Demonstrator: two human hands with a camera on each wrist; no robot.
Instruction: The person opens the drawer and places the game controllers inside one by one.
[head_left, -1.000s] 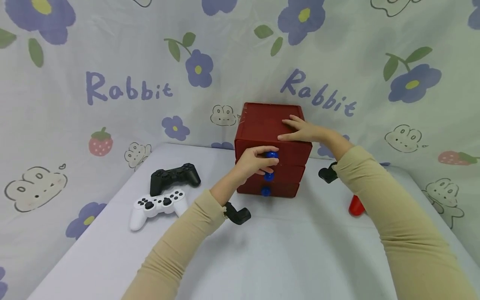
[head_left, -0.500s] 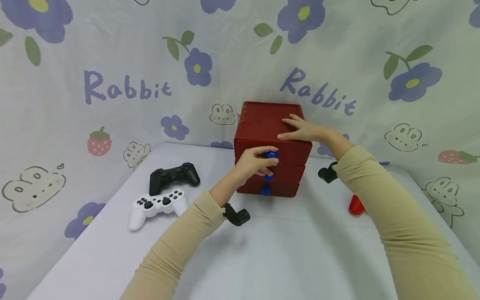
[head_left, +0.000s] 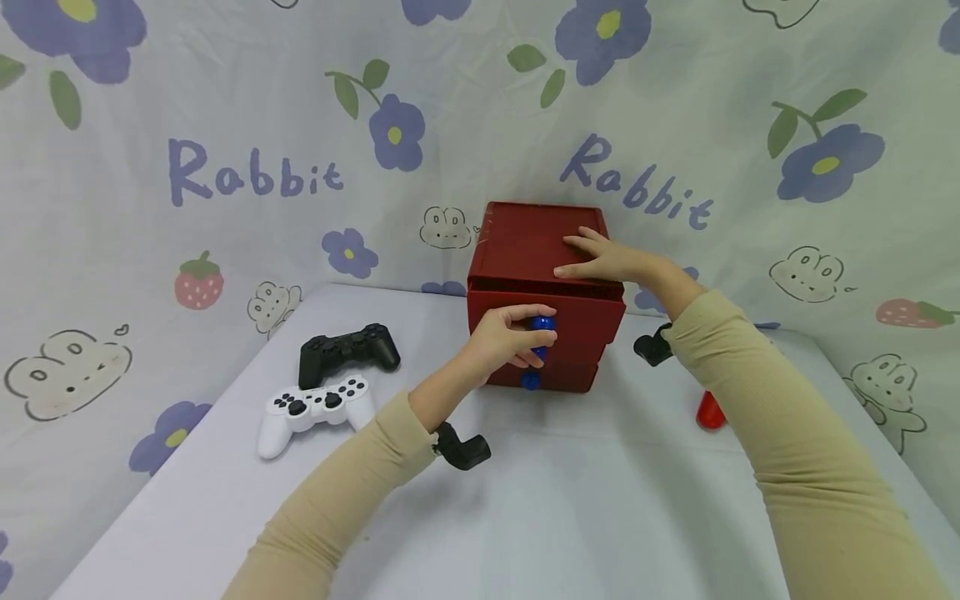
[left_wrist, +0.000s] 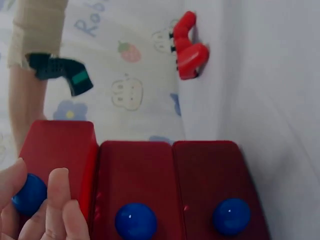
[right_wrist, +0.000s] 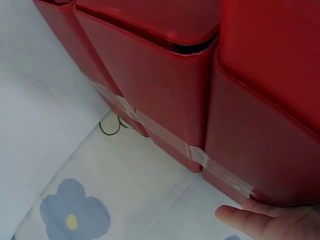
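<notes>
A red cabinet (head_left: 525, 242) of three stacked drawers stands against the back curtain. My left hand (head_left: 497, 342) pinches the round blue knob (head_left: 544, 322) of the top drawer (head_left: 592, 321), which juts out a little, with a dark gap under the cabinet's top edge. In the left wrist view the middle knob (left_wrist: 136, 221) and the bottom knob (left_wrist: 231, 216) sit on drawers that stay flush. Spread over the right part of the cabinet top, my right hand (head_left: 607, 258) rests with fingers extended. The right wrist view shows clear tape (right_wrist: 170, 137) along the cabinet's side.
On the left of the white table (head_left: 585, 500) lie a black game controller (head_left: 348, 354) and a white game controller (head_left: 318, 408). A red game controller (left_wrist: 189, 50) lies on the right, mostly hidden behind my right sleeve (head_left: 780, 433) in the head view.
The top drawer, level with the cabinet front before, now sticks out slightly. My left hand has drawn back toward me with its knob; my right hand has stayed on top.
</notes>
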